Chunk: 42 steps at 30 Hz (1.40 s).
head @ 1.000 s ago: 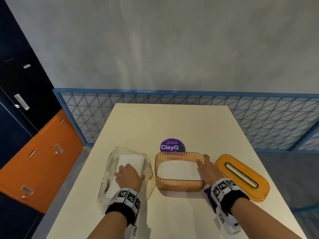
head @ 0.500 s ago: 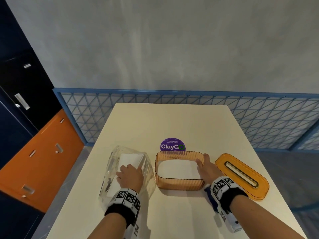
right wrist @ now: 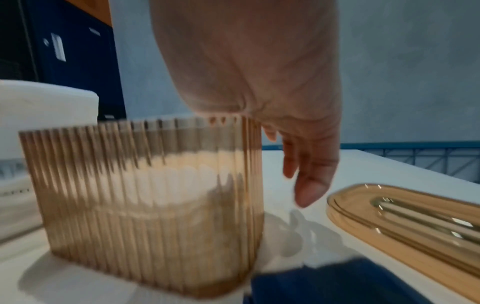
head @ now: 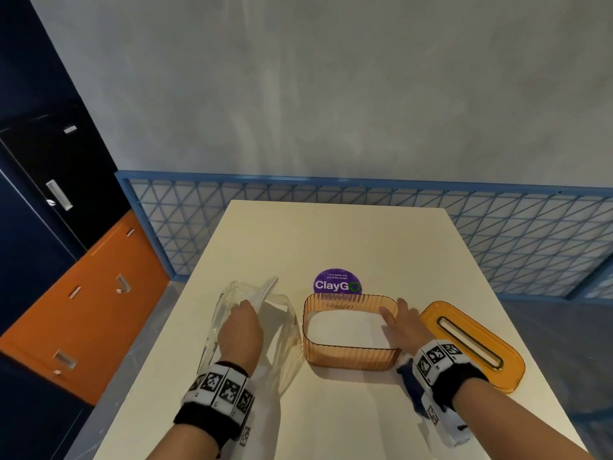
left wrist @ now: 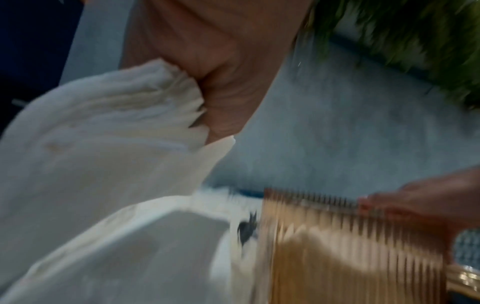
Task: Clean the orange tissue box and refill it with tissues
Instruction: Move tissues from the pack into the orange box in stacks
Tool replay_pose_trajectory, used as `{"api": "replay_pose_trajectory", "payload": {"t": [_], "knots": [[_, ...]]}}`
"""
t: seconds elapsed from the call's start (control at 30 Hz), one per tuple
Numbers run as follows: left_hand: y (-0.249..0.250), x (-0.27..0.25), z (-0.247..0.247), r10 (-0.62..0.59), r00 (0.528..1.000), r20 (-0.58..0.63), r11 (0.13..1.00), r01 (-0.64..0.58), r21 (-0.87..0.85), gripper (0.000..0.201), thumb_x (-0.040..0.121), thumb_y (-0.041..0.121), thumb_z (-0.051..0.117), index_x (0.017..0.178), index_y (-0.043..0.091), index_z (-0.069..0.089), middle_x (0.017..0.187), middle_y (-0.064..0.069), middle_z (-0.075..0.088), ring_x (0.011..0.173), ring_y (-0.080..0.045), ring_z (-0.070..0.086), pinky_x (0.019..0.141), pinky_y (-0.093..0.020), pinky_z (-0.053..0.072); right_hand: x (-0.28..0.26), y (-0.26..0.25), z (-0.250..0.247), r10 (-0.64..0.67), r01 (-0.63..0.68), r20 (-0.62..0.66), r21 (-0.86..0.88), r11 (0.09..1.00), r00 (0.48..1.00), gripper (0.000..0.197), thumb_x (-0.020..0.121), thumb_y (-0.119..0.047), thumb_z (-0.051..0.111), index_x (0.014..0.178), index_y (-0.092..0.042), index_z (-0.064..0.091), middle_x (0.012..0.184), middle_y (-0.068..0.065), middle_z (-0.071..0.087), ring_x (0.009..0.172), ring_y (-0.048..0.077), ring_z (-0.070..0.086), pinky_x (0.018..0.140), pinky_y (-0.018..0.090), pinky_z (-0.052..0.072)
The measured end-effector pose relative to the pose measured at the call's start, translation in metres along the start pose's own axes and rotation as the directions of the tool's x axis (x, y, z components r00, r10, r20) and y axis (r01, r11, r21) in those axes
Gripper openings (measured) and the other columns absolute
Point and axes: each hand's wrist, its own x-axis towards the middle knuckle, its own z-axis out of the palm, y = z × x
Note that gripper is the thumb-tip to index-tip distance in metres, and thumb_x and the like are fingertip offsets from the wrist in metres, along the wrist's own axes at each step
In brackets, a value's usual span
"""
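Note:
The orange ribbed tissue box (head: 351,361) stands open-topped on the table, white inside. My right hand (head: 394,310) holds its right end wall, thumb inside the rim and fingers (right wrist: 309,191) hanging down outside. The box's orange lid (head: 471,340), with a long slot, lies flat just right of it. My left hand (head: 243,308) is inside a clear plastic bag (head: 282,340) left of the box. In the blurred left wrist view it grips a bent stack of white tissues (left wrist: 116,123). From the head view the hand hides most of the tissues.
A purple round ClayGo sticker (head: 337,283) is on the cream table (head: 331,234) behind the box. Something blue, like a cloth (right wrist: 337,283), lies under my right wrist. A blue mesh rail (head: 497,227) runs behind the table, with orange and dark lockers (head: 83,293) on the left.
My left hand has pushed farther into the bag and closed on the tissues, and the bag's upper flap has risen. The right hand stays at the box's right end.

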Motion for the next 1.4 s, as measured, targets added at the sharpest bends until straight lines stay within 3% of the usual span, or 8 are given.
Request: {"api": "replay_pose_trajectory", "payload": {"t": [0.13,0.3,0.5,0.6,0.7,0.83,1.17,1.4], "knots": [[0.012,-0.022,-0.036,0.129,0.968,-0.217,0.983,-0.154,-0.104,0.039,0.091,-0.001,0.04,0.128,0.009,0.047,0.12,-0.01,0.057,0.104,-0.029,0.059,0.078,-0.036,0.047,-0.036,-0.041,-0.039,-0.186,0.222,-0.224,0.147,0.964,0.957,0.053,0.099,-0.044,0.03,0.139,-0.01,0.036,0.136,0.015,0.043,0.122,0.03,0.04,0.1,0.039,0.036],[0.029,-0.045,-0.033,0.352,0.866,-0.354,0.884,-0.432,-0.177,0.059,0.079,-0.009,0.053,0.134,0.011,0.049,0.135,-0.008,0.053,0.119,-0.027,0.056,0.09,-0.034,0.048,-0.077,-0.107,-0.07,-0.316,-0.016,0.26,0.795,0.606,0.912,0.068,0.094,-0.061,0.024,0.108,-0.004,0.059,0.095,0.015,0.069,0.073,0.025,0.064,0.057,0.029,0.05],[0.02,-0.051,-0.006,0.594,0.751,-0.288,0.738,-0.651,-0.179,0.059,0.081,0.024,0.05,0.138,0.026,0.037,0.144,-0.008,0.044,0.135,-0.022,0.036,0.104,-0.04,0.042,-0.089,-0.121,-0.075,-0.438,0.01,0.272,0.84,0.542,0.857,0.031,0.092,-0.019,0.055,0.121,-0.007,0.053,0.105,0.011,0.061,0.091,0.025,0.062,0.073,0.038,0.058],[0.015,-0.062,-0.008,0.395,0.895,-0.209,0.628,-0.429,-0.649,0.062,0.082,0.057,0.043,0.14,0.042,0.025,0.149,0.018,0.022,0.142,-0.001,0.013,0.111,-0.022,0.018,-0.088,-0.119,-0.073,-0.449,0.1,0.212,0.811,0.576,0.868,0.035,0.092,-0.009,0.052,0.127,-0.009,0.049,0.113,0.01,0.059,0.097,0.026,0.06,0.07,0.037,0.058],[0.011,-0.057,-0.012,0.035,0.998,-0.057,0.291,-0.064,-0.954,0.05,0.096,0.042,0.042,0.143,0.03,0.028,0.143,0.013,0.034,0.136,-0.01,0.032,0.108,-0.026,0.027,-0.091,-0.117,-0.075,-0.478,0.113,0.2,0.827,0.55,0.855,0.035,0.091,-0.009,0.053,0.126,-0.009,0.05,0.116,0.012,0.059,0.098,0.027,0.06,0.072,0.037,0.057],[0.006,-0.04,-0.023,0.096,0.945,0.312,-0.153,0.324,-0.934,0.042,0.097,0.048,0.033,0.119,0.023,0.058,0.107,-0.005,0.069,0.094,-0.02,0.065,0.072,-0.033,0.056,-0.096,-0.115,-0.076,-0.505,0.089,0.21,0.859,0.504,0.837,0.035,0.092,-0.011,0.052,0.127,-0.01,0.049,0.119,0.013,0.058,0.102,0.028,0.057,0.076,0.038,0.056],[0.019,-0.02,-0.025,-0.065,0.957,0.284,0.262,0.291,-0.92,0.043,0.095,0.012,0.048,0.136,0.007,0.039,0.122,-0.015,0.056,0.099,-0.03,0.056,0.074,-0.034,0.049,-0.088,-0.089,-0.067,-0.317,0.068,0.155,0.803,0.592,0.936,0.015,0.095,-0.005,0.041,0.101,-0.009,0.055,0.094,0.006,0.061,0.084,0.021,0.059,0.067,0.028,0.048],[0.061,-0.006,-0.027,-0.04,0.98,0.197,0.356,0.198,-0.913,0.061,0.09,0.006,0.058,0.143,0.01,0.028,0.113,-0.014,0.053,0.094,-0.026,0.054,0.07,-0.03,0.048,-0.061,-0.06,-0.064,-0.113,0.031,0.058,0.751,0.66,0.992,0.009,0.089,-0.002,0.044,0.085,-0.004,0.051,0.078,0.011,0.048,0.07,0.023,0.048,0.061,0.031,0.038]]}}
